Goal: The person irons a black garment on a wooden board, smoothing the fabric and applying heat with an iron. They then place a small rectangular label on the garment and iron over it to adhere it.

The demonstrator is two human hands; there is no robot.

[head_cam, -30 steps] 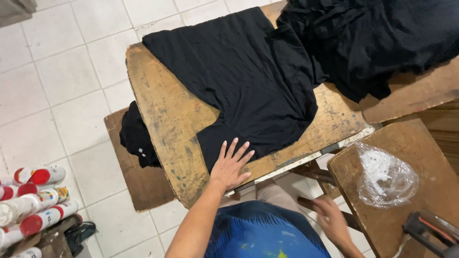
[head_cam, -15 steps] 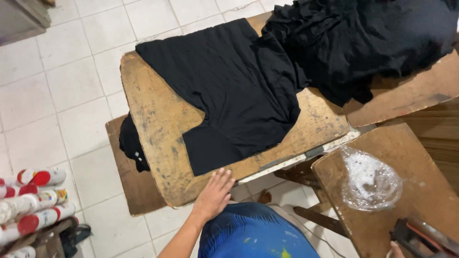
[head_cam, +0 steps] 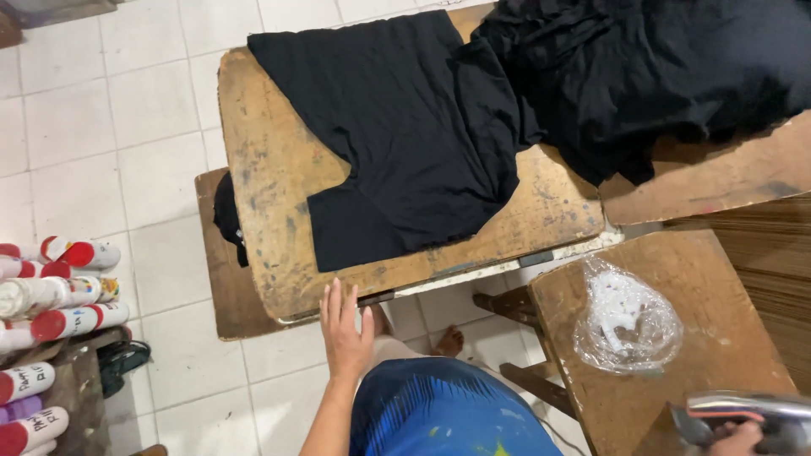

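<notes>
A black T-shirt (head_cam: 414, 127) lies spread flat on a worn wooden board (head_cam: 270, 194). My left hand (head_cam: 345, 328) hovers just off the board's near edge, fingers apart and holding nothing, a little below the shirt's sleeve. My right hand (head_cam: 737, 440) is at the bottom right corner, only partly in view, closed around a silver and black hand-held tool (head_cam: 752, 412). That tool sits over the near corner of a wooden stool (head_cam: 726, 329).
A heap of black garments (head_cam: 650, 76) covers the board's far right. A crumpled clear plastic bag (head_cam: 625, 325) rests on the stool. Red-capped bottles (head_cam: 59, 312) crowd the left edge. A low bench (head_cam: 221, 291) with a dark cloth (head_cam: 226, 215) sits under the board.
My left hand has slid back off the shirt and past the board's near edge. My right hand now grips a silver tool at the bottom right. The view shifted.
</notes>
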